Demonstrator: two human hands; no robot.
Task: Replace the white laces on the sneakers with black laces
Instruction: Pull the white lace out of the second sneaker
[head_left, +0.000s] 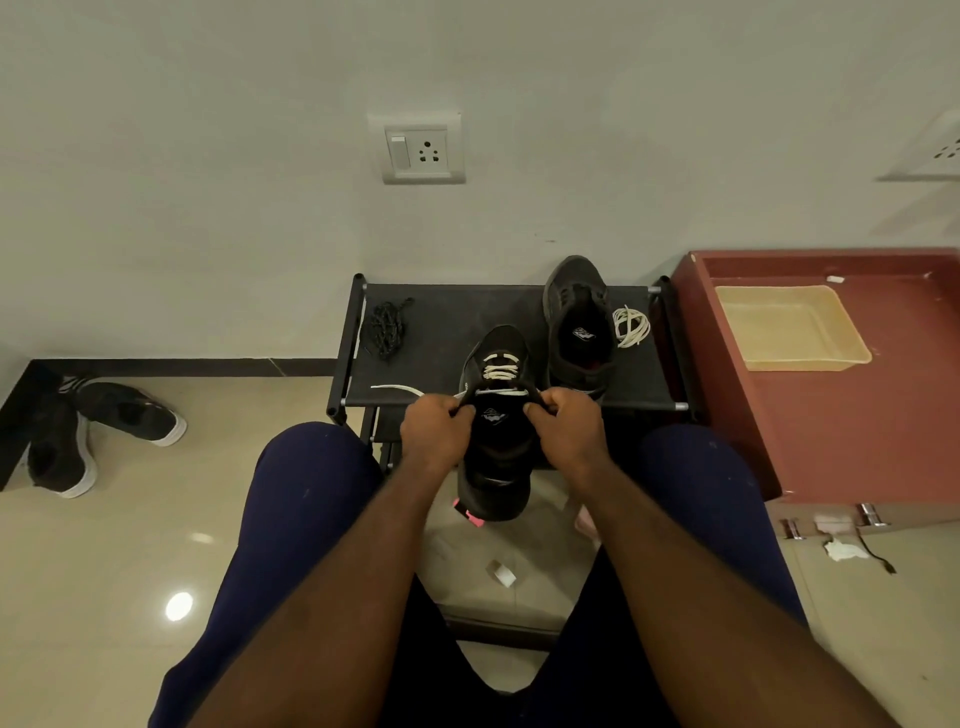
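Four shoes in all: two black sneakers on the one bench (457, 322), a laced sneaker (493, 467) and an unlaced sneaker (574, 312), and two black white-soled shoes on the floor, a left floor shoe (57, 452) and a right floor shoe (130, 413). Laces come in three lots: one threaded white lace (500, 371), one loose white coil (630, 326), one black lace bundle (387, 325). Two hands: left hand (441, 423), right hand (569, 421). Two wall sockets: a middle socket (423, 148) and an edge socket (935, 148), cut off by the frame. One yellow tray (789, 327), one red cabinet (857, 415).
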